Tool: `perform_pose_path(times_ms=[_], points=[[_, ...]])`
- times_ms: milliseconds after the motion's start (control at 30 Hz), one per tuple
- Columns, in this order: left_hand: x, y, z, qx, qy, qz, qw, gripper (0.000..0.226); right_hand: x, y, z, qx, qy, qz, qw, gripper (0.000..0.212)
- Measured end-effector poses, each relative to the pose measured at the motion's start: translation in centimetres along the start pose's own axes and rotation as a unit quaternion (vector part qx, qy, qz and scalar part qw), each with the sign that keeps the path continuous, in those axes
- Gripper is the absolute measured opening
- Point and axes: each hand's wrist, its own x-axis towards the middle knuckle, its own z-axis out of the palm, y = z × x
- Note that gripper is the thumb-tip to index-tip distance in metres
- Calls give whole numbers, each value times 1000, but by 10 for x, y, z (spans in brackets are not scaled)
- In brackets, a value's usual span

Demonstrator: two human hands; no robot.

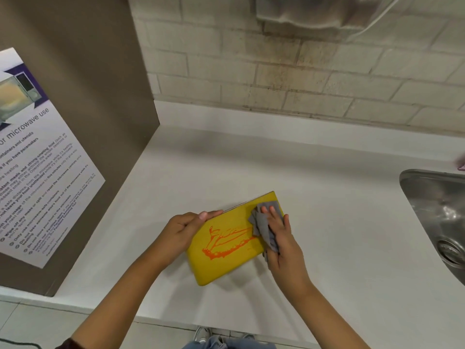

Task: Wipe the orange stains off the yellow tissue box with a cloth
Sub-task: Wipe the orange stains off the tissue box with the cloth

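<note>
from where i stand the job looks barely begun. at the left, the left hand (pixel 187 229) grips the far-left edge of the yellow tissue box (pixel 226 260), fingers curled over its rim, pinning it flat on the white counter (pixel 352 235), well apart from the steel sink (pixel 432 207) at the right. across the middle of the box the orange stains (pixel 224 241) sit thick and glossy, a looping smear with a heavier blob at its lower left, none of it visibly thinned. the box itself is a smooth, bright yellow slab with rounded corners, lying at a slant. at its right end the right hand (pixel 281 238) presses a crumpled grey cloth (pixel 264 227) down, fingers spread flat on it, just touching the stain's right tips. nearly all the wiping is left, i'd say.
</note>
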Motion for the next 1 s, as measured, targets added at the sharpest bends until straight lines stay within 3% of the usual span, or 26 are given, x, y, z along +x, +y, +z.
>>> perform_pose_path(times_ms=[267, 500, 667, 767, 1000], points=[[-1, 0, 2, 22, 6, 18, 1000, 29, 12, -13, 11, 112, 147, 152, 971, 50], [1, -5, 1, 14, 14, 3, 1000, 30, 0, -7, 9, 40, 3, 6, 999, 55], [0, -4, 3, 20, 14, 7, 1000, 28, 5, 1, -3, 108, 58, 79, 989, 57], [0, -5, 3, 25, 13, 7, 1000, 29, 15, -10, 8, 109, 94, 75, 987, 63], [0, -8, 1, 20, 14, -12, 1000, 33, 3, -13, 16, 73, 7, -32, 997, 45]])
